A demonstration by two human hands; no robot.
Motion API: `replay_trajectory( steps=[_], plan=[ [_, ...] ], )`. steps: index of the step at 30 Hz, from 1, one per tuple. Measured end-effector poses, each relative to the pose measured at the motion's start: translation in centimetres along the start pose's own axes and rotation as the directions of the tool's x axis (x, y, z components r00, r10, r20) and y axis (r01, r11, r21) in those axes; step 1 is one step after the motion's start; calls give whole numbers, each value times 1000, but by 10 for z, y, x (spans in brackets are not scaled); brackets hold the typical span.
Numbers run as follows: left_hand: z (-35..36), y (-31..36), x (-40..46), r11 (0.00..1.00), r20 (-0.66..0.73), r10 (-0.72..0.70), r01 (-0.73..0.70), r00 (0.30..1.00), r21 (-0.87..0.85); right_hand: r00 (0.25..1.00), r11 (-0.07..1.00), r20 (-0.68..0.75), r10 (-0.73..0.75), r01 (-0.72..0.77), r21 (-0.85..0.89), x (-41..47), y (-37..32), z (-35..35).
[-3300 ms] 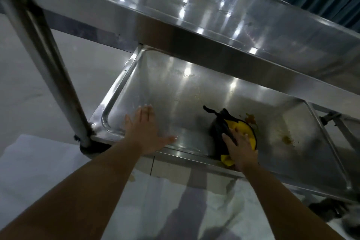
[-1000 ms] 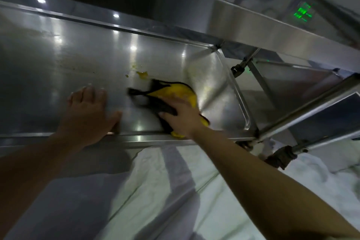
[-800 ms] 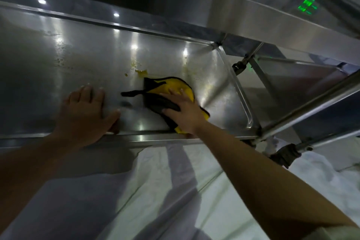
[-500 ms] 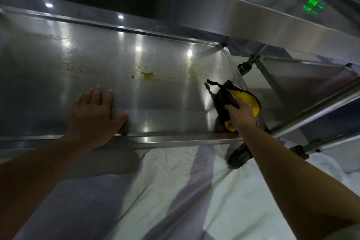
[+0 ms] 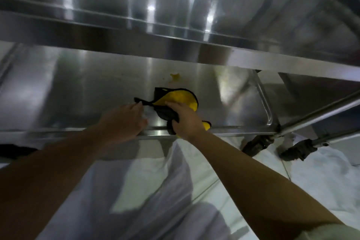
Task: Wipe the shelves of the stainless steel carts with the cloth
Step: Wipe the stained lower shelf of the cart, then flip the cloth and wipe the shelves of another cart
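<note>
Stainless steel lower shelf point(image 5: 81, 91): the cloth point(image 5: 175, 101) now lies at centre frame near the front rim, having returned from the shelf's right end where it was half a second ago. The right hand point(image 5: 185, 121) grips the bunched cloth with curled fingers. The left hand point(image 5: 121, 122) has shifted rightward along the rim; its fingertips reach the cloth's black tail, whether pinching it cannot be told. A yellow residue spot point(image 5: 175, 76) remains just beyond the cloth, so this shelf is judged unfinished. The cloth is yellow, black-edged and crumpled.
</note>
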State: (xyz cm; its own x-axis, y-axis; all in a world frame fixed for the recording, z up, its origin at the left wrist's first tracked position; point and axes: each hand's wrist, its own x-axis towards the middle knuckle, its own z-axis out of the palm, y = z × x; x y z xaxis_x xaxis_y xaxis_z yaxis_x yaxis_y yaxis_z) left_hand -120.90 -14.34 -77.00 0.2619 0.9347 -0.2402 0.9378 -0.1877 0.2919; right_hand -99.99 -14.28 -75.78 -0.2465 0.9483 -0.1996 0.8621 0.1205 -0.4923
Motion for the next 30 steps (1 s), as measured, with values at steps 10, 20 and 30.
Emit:
replay_trajectory(
  steps=[10,20,30],
  plan=[
    [-141,22,-196,981,249,-55,98,967,-166,964,869,234,128,-223,442,-147,-166,-106],
    [-450,39,-387,815,112,-198,227,974,-533,905,887,376,-197,2,462,-244,-432,-357],
    [-723,-56,-489,521,-156,-423,99,893,-848,744,773,289,-603,455,442,-203,-716,-492]
  ],
)
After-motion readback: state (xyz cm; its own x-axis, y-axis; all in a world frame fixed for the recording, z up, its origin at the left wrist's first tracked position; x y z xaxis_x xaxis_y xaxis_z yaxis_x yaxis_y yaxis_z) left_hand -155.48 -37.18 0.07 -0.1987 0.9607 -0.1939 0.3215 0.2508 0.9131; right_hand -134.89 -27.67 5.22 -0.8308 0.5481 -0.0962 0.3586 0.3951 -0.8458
